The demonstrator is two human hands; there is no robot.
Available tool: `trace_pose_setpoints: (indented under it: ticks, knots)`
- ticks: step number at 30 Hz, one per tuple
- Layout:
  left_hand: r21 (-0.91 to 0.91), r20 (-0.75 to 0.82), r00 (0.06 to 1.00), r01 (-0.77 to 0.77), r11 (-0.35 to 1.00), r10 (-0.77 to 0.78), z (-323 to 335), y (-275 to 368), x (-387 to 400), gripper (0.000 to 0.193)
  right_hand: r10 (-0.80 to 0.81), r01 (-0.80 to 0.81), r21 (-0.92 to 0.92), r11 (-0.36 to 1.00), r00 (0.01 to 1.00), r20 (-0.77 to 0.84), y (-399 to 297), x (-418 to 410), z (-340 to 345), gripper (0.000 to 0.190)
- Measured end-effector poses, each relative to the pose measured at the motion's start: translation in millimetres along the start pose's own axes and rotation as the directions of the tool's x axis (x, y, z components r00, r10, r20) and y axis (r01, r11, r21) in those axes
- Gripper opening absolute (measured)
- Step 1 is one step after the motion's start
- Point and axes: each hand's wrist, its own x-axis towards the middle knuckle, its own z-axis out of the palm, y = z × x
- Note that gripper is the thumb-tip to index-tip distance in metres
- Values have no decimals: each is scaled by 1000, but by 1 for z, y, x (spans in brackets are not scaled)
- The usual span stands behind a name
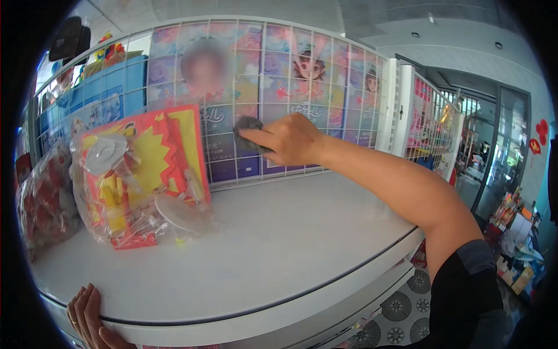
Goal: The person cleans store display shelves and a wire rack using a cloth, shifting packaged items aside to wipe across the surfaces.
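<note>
My right hand (292,140) is closed around a dark grey cloth (251,131) and presses it toward a white wire grid panel (235,150). The arm reaches out from the lower right. Behind the wires are pastel posters (292,94) with cartoon figures and writing. My left hand (93,318) rests on the front edge of a white shelf (261,244), its fingers laid over the top and its thumb apart. On the shelf's left part, a clear plastic bag (104,196) leans with red and yellow card (152,161) and pale discs inside.
A second plastic-wrapped bundle (48,200) stands at the far left. Blue boxes (104,94) are behind the grid. Lower shelves (366,301) jut out below the top one. At right are another wire rack (431,118), a glass door (501,148) and piled goods (516,244).
</note>
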Motion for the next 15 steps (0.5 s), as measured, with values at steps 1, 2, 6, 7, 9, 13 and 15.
trace_pose_setpoints:
  ticks: [1,2,6,7,9,13,15]
  knots:
    - [-10,-6,1000,-14,1000,14,1,0,-1,55,14,-14,-12,1000,1000,0,5,1,0,45]
    - [1,-10,1000,-7,1000,7,2,1,0,54,31,-23,-136,990,998,53,12,1,2,46]
    - [35,-118,988,-97,995,100,1,27,24,58,17,14,-275,961,994,110,22,-17,11,44]
    - [60,-209,957,-192,979,201,0,34,33,65,-14,51,-313,948,993,119,22,-20,12,42]
    - [60,-203,955,-206,977,214,0,35,34,64,14,45,-341,939,986,168,25,-30,7,42]
    - [68,-208,954,-207,976,217,0,35,32,62,26,43,-342,939,980,197,44,-61,-4,43]
    - [75,-217,950,-214,974,225,1,31,29,62,44,27,-344,939,980,196,45,-68,-6,43]
